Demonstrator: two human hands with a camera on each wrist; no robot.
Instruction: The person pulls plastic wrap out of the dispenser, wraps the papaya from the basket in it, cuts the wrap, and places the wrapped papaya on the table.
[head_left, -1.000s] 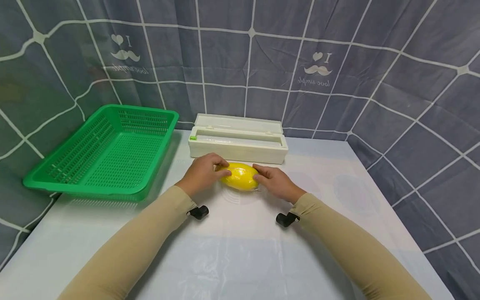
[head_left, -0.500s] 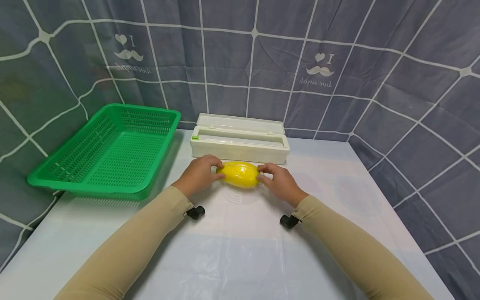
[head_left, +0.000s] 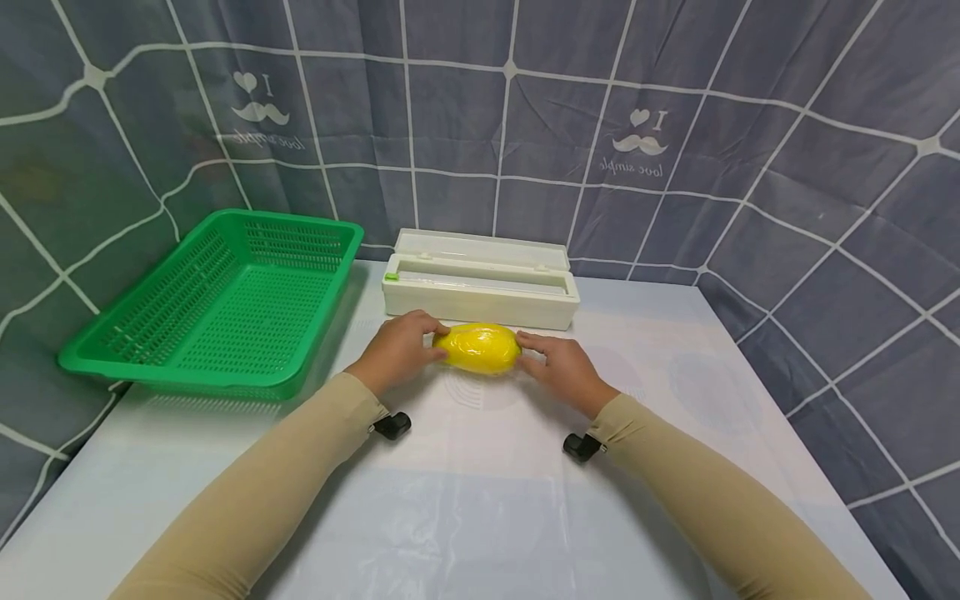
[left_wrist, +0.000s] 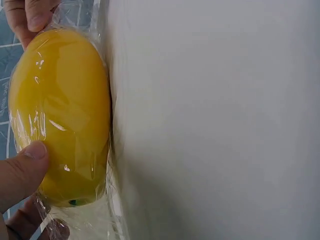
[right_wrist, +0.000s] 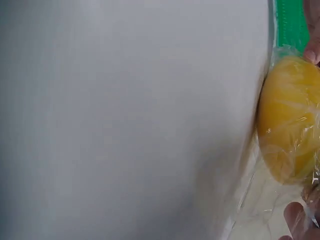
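A yellow oval melon (head_left: 480, 348), wrapped in shiny cling film (left_wrist: 92, 220), lies crosswise on the table between both hands. My left hand (head_left: 397, 348) is at its left end. In the left wrist view, its thumb (left_wrist: 35, 150) presses on the melon while other fingers hold the loose film under that end. At the opposite end my right hand (head_left: 564, 367) pinches film between thumb and fingers, right against the melon. The right wrist view shows the melon (right_wrist: 290, 120) at its right edge, with right-hand fingertips (right_wrist: 294, 214) behind the clear film.
Just behind the melon stands a white cling film dispenser box (head_left: 480, 304), its lid raised, with a roll inside and a green slider (head_left: 392, 277). A green plastic basket (head_left: 288, 367) sits at the left. Grey gridded cloth (head_left: 450, 108) hangs around the white table (head_left: 480, 517).
The right hand has slid slightly right, from over the melon's end to its tip, and the left has drawn back a little left. The melon has moved slightly toward the dispenser.
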